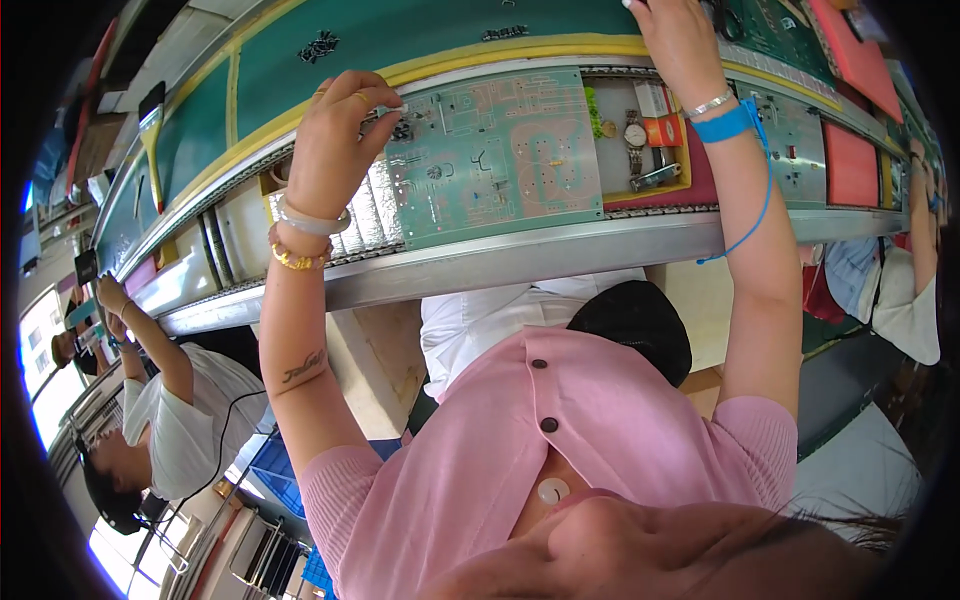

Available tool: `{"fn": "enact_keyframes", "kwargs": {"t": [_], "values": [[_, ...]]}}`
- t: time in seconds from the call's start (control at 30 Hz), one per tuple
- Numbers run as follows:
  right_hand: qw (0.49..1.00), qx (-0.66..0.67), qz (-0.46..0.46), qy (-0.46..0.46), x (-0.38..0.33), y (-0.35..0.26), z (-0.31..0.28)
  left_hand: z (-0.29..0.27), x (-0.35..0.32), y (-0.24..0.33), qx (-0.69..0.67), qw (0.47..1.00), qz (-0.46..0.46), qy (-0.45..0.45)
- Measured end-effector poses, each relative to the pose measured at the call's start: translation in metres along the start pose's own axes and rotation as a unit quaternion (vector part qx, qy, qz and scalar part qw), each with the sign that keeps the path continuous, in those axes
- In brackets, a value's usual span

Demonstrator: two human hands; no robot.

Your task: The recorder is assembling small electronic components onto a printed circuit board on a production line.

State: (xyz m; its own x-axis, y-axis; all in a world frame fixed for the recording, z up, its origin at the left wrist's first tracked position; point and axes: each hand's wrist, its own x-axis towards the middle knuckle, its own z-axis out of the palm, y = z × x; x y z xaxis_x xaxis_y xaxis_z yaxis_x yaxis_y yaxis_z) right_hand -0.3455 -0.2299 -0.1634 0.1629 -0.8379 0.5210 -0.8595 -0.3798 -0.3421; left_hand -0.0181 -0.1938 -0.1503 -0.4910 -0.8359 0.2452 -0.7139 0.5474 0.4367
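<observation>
My left hand [345,130] is over the upper left corner of a green circuit board [500,165]. Its fingers are curled with thumb and forefinger drawn close, and I cannot make out what they hold, if anything. Small dark components [402,130] show right beside the fingertips. Several other parts stand on the board, which lies across a metal-edged conveyor track [540,242]. My right hand [682,40] is at the top edge, over the green bench; its fingers are partly cut off. A blue wrist strap [724,123] with a cord circles that wrist.
Piles of small black parts [319,46] lie on the green bench top [400,35]. A yellow-edged box [620,190] holds a wristwatch [635,132] and small packets. A brush [151,135] lies left. More boards [800,150] sit right. Co-workers [185,410] are at both sides.
</observation>
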Motion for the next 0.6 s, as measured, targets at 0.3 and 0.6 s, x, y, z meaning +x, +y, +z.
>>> {"fn": "enact_keyframes", "kwargs": {"t": [0.3, 0.6], "values": [[0.998, 0.066, -0.012, -0.011, 0.0, -0.004, -0.001, 0.009, 0.006, -0.006, 0.067, 0.998, 0.014, -0.007], [0.993, 0.112, 0.03, -0.007, -0.003, -0.005, 0.001, 0.014, 0.001, -0.008, 0.034, 0.999, 0.013, 0.028]]}}
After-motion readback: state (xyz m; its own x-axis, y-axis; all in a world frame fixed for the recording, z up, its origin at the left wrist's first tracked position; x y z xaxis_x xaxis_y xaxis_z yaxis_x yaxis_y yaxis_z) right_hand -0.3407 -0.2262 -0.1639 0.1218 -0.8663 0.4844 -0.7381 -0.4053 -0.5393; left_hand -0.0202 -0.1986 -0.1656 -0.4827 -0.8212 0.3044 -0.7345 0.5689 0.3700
